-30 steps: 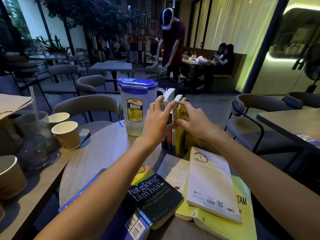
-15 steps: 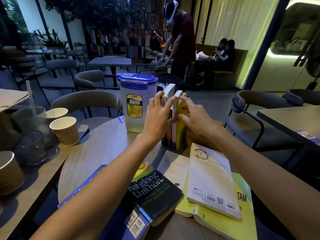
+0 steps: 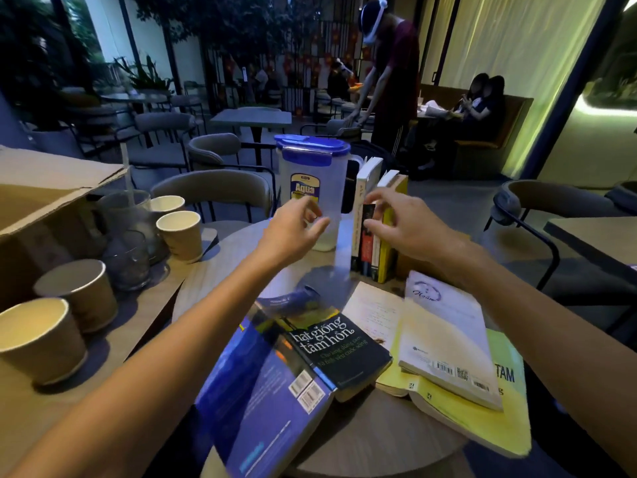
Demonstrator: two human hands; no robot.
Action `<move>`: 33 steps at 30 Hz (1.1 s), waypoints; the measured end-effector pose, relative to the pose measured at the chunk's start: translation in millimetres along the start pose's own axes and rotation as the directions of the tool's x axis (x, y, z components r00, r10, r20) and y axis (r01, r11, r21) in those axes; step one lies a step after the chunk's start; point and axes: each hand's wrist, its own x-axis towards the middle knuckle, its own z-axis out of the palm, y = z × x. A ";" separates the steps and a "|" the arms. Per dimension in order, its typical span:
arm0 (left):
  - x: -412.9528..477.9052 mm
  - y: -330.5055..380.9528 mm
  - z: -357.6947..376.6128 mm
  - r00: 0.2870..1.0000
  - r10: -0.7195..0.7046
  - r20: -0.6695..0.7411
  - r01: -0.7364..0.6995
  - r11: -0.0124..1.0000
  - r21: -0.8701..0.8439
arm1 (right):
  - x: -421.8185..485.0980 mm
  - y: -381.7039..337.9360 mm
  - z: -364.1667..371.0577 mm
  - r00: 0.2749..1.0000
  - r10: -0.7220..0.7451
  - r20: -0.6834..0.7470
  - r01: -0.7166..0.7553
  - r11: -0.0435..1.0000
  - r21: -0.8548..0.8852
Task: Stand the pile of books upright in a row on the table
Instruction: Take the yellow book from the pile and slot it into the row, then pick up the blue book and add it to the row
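Observation:
Several books stand upright in a row [image 3: 370, 232] at the far side of the round table [image 3: 379, 439], next to a plastic pitcher. My left hand [image 3: 296, 225] hovers open in front of the pitcher, clear of the books. My right hand [image 3: 396, 224] is open too, fingers spread just in front of the row, holding nothing. Nearer to me lie a blue book [image 3: 262, 401], a black book [image 3: 339, 350], a white book [image 3: 444, 336] and a large yellow book [image 3: 489, 408], all flat.
A clear pitcher with a blue lid [image 3: 312, 181] stands left of the row. Paper cups [image 3: 179, 229] and glasses crowd the adjoining table on the left, beside a cardboard box [image 3: 44, 201]. Chairs ring the table. A person stands at a table behind.
Both hands have let go of the upright books and drawn back toward me, the left one moving left in front of the pitcher. The row stands on its own.

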 end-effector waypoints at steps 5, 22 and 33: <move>-45.3 -37.6 -35.2 0.961 -0.156 0.229 0.106 0.970 0.218 | -8.9 -40.0 47.6 0.951 -0.059 0.303 0.057 0.998 0.017; -100.7 -69.8 -58.4 0.801 -0.375 0.466 0.529 0.808 -0.260 | -28.8 -98.3 115.9 0.754 -0.056 0.655 0.042 0.998 0.037; -61.4 -15.7 -102.1 0.986 -0.109 0.123 0.161 0.780 -0.605 | 5.0 -108.6 62.4 0.924 -0.242 0.295 0.122 0.920 0.374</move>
